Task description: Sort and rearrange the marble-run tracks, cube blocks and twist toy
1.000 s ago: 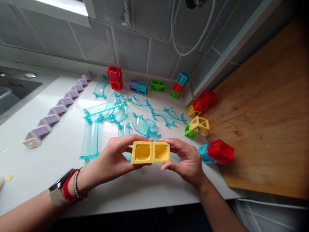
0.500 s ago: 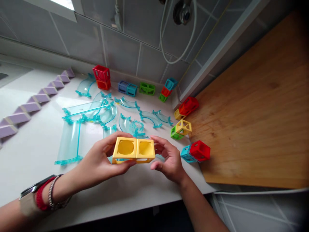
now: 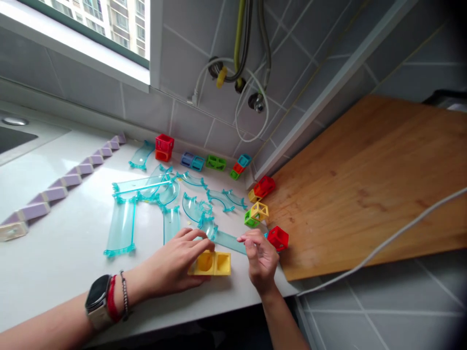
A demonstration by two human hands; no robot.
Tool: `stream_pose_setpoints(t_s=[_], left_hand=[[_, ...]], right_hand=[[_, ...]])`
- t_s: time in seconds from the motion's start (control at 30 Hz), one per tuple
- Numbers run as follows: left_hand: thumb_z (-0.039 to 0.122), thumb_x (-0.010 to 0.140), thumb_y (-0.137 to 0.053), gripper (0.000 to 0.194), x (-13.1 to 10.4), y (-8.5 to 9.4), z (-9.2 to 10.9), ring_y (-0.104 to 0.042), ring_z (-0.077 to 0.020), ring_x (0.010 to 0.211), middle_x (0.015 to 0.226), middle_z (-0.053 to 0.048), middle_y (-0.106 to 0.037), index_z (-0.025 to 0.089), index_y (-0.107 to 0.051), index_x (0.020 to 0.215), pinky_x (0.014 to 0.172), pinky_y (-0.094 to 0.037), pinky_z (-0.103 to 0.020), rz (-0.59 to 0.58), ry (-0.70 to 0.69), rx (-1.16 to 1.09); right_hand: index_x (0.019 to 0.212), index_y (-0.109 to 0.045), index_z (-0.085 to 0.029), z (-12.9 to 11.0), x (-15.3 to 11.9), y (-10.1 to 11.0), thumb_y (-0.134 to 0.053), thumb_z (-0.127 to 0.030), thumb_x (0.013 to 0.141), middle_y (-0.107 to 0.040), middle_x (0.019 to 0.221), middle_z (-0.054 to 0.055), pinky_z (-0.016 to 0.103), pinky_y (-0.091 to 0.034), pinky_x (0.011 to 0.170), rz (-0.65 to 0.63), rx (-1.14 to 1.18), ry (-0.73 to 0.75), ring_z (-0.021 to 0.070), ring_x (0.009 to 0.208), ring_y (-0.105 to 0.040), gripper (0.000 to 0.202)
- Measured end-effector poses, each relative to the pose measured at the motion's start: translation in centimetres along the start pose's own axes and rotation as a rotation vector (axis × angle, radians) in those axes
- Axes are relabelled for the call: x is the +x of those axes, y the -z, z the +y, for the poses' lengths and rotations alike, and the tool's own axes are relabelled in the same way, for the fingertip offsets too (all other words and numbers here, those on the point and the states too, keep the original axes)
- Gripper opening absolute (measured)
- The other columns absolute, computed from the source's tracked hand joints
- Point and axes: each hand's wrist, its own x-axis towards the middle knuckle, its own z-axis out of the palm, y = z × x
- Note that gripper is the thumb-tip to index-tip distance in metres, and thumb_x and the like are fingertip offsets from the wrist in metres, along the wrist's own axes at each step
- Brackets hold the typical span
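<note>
Left hand (image 3: 177, 262) grips the yellow blocks (image 3: 214, 265) by their left end, at the front of the counter (image 3: 73, 253); right hand (image 3: 261, 262), loosely open, hangs to their right, near the red block (image 3: 278, 238).

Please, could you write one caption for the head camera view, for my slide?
Left hand holding two adjoining yellow cubes, right hand apart, before see-through teal pieces on a white counter.
</note>
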Motion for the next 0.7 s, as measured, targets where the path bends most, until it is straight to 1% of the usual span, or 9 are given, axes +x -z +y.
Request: stream_pose_setpoints(t_s=[0.1, 0.17, 0.23, 0.3, 0.37, 0.43, 0.5, 0.57, 0.7], left_hand=[[0.038, 0.081, -0.078, 0.042, 0.1, -0.1, -0.2, -0.061, -0.0318, 0.112, 0.113, -0.011, -0.069, 0.022, -0.063, 0.117, 0.105, -0.043, -0.046, -0.012, 0.006, 0.054], [0.039, 0.081, -0.08, 0.046, 0.1, 0.0, -0.1, -0.061, -0.0318, 0.112, 0.113, -0.011, -0.07, 0.021, -0.063, 0.12, 0.106, -0.042, -0.046, -0.022, 0.002, 0.062], [0.047, 0.082, -0.08, 0.055, 0.2, 0.4, 0.0, -0.061, -0.0318, 0.112, 0.117, -0.012, -0.069, 0.02, -0.062, 0.127, 0.105, -0.042, -0.045, -0.02, -0.026, 0.032], [0.057, 0.085, -0.075, 0.062, 0.3, 0.9, 0.2, -0.061, -0.0313, 0.112, 0.121, -0.013, -0.069, 0.019, -0.06, 0.132, 0.105, -0.043, -0.044, 0.012, -0.035, -0.026], [0.06, 0.094, -0.063, 0.05, 0.4, 1.4, 0.1, -0.064, -0.0281, 0.107, 0.115, -0.011, -0.07, 0.019, -0.066, 0.123, 0.099, -0.047, -0.04, 0.043, 0.003, -0.099], [0.054, 0.102, -0.05, 0.04, 0.4, 1.7, -0.2, -0.066, -0.0235, 0.096, 0.102, -0.008, -0.072, 0.02, -0.071, 0.107, 0.089, -0.05, -0.034, 0.072, 0.055, -0.162], [0.05, 0.106, -0.044, 0.042, 0.5, 1.8, -0.7, -0.065, -0.0206, 0.087, 0.093, -0.007, -0.072, 0.02, -0.073, 0.097, 0.081, -0.051, -0.031, 0.119, 0.092, -0.195], [0.049, 0.105, -0.046, 0.04, 0.6, 1.8, -1.3, -0.065, -0.0198, 0.085, 0.092, -0.007, -0.073, 0.02, -0.073, 0.096, 0.08, -0.051, -0.03, 0.199, 0.119, -0.2], [0.045, 0.102, -0.052, 0.033, 0.7, 1.7, -2.2, -0.067, -0.0196, 0.086, 0.095, -0.007, -0.075, 0.02, -0.072, 0.096, 0.083, -0.053, -0.032, 0.281, 0.155, -0.229]], right_hand=[[0.1, -0.074, -0.024, -1.4, 2.4, 2.6, -0.062, -0.028, 0.096, -0.073, 0.098, 0.007, 0.047, -0.054, 0.094, -0.044, -0.242, 0.079, 0.0268, 0.098, -0.067, 0.014], [0.107, -0.074, -0.024, -1.5, 5.2, 4.4, -0.065, -0.029, 0.095, -0.073, 0.106, 0.009, 0.048, -0.053, 0.098, -0.134, -0.424, 0.078, 0.028, 0.106, -0.066, 0.016], [0.116, -0.073, -0.023, -0.7, 8.2, 6.0, -0.064, -0.029, 0.096, -0.072, 0.116, 0.01, 0.047, -0.052, 0.102, -0.298, -0.588, 0.045, 0.0282, 0.113, -0.065, 0.023], [0.128, -0.07, -0.021, 0.8, 10.8, 7.1, -0.073, -0.028, 0.088, -0.07, 0.126, 0.013, 0.048, -0.049, 0.108, -0.509, -0.721, 0.015, 0.0297, 0.121, -0.063, 0.04], [0.135, -0.066, -0.02, 2.5, 12.7, 7.5, -0.082, -0.022, 0.079, -0.067, 0.134, 0.014, 0.047, -0.046, 0.112, -0.729, -0.798, -0.027, 0.0303, 0.127, -0.061, 0.058], [0.137, -0.065, -0.019, 3.8, 13.9, 7.5, -0.083, -0.013, 0.075, -0.067, 0.136, 0.015, 0.044, -0.046, 0.113, -0.852, -0.855, -0.078, 0.0305, 0.127, -0.062, 0.065], [0.136, -0.066, -0.017, 4.2, 14.7, 7.2, -0.08, -0.009, 0.077, -0.069, 0.133, 0.017, 0.043, -0.047, 0.111, -0.895, -0.901, -0.098, 0.0307, 0.125, -0.065, 0.061], [0.134, -0.067, -0.015, 3.7, 15.2, 6.7, -0.08, -0.012, 0.08, -0.07, 0.13, 0.017, 0.042, -0.049, 0.109, -0.885, -0.921, -0.068, 0.0304, 0.121, -0.067, 0.056], [0.135, -0.066, -0.019, 0.1, 15.2, 5.0, -0.078, -0.019, 0.085, -0.071, 0.124, 0.013, 0.042, -0.052, 0.105, -0.827, -0.819, 0.121, 0.0269, 0.115, -0.068, 0.051]])
